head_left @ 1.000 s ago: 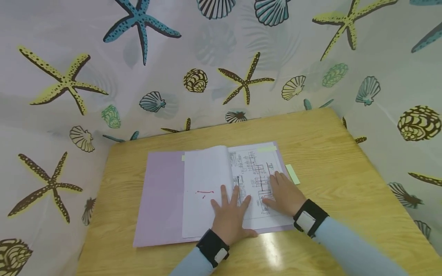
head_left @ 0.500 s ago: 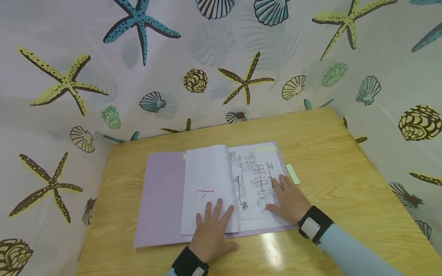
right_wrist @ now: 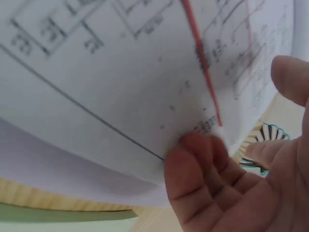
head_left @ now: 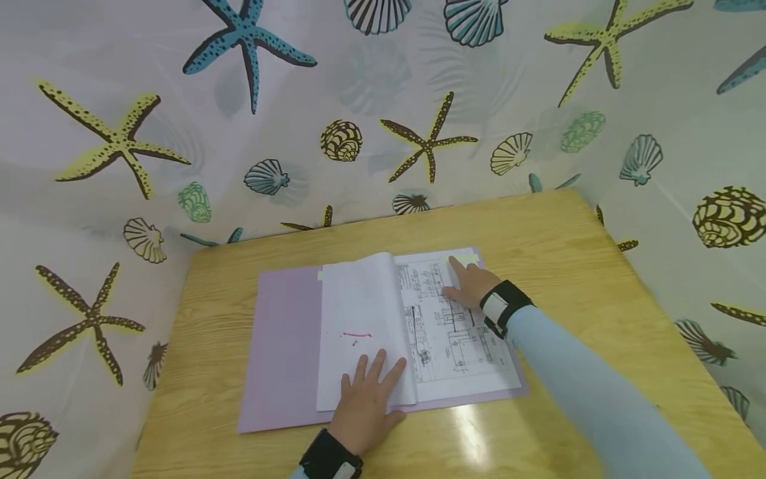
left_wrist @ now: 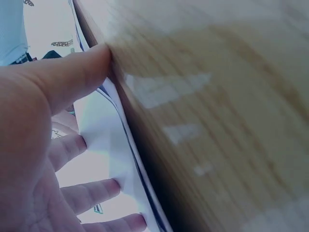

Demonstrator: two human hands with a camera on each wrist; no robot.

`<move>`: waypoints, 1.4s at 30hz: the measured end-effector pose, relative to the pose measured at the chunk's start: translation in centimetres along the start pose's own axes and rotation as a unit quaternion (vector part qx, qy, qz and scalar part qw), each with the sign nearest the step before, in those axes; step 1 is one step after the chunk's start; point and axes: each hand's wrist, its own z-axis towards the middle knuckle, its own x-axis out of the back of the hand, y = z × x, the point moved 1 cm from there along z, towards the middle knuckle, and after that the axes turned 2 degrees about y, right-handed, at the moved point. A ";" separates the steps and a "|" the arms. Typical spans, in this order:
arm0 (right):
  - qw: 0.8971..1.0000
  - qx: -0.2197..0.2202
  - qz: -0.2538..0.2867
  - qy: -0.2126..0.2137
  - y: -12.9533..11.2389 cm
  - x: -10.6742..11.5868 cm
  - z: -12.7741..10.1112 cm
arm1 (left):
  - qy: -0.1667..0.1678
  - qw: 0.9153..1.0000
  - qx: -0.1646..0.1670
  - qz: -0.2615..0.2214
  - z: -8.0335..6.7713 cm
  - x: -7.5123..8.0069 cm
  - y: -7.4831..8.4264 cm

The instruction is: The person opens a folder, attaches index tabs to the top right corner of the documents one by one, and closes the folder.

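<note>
An open lavender folder lies on the table, with a turned white page on its left and a printed drawing sheet on its right. My left hand rests with spread fingers on the lower part of the turned page, its thumb past the folder's near edge. Toward the sheet's top right corner is my right hand, index finger extended to a pale green strip. Its other fingers are bent in over the paper in the right wrist view, holding nothing visible.
The wooden table extends around the folder. A curtain printed with starfish and shells hangs behind it and at both sides. Another green strip lies beside the folder in the right wrist view.
My right hand has moved away from me, from the sheet's right side to its top corner, with the index finger now extended. My left hand slid left and nearer, then stayed on the turned page.
</note>
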 end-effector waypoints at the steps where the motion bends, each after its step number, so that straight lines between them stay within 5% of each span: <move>1: 1.000 -0.005 0.003 -0.007 0.2 -0.1 0.3 | -0.002 1.000 0.000 0.000 0.0 0.0 0.1; 11: 1.000 -0.005 -0.015 -0.016 0.7 -0.2 1.2 | -0.013 1.000 -0.002 -0.004 0.1 0.5 0.6; 20: 1.000 0.005 0.001 -0.019 0.5 -0.2 -0.2 | -0.005 1.000 -0.001 -0.013 0.2 0.4 0.7; 25: 0.999 0.027 0.029 0.016 0.5 -1.2 -2.3 | -0.001 1.000 0.003 -0.015 0.2 0.1 0.6; 31: 0.991 0.080 -0.015 0.102 0.4 -2.6 -6.8 | 0.008 1.000 0.002 -0.004 0.0 -0.1 0.6; 42: 0.987 0.102 -0.011 0.122 0.9 -4.7 -9.6 | 0.018 1.000 0.004 -0.008 0.0 -0.4 0.4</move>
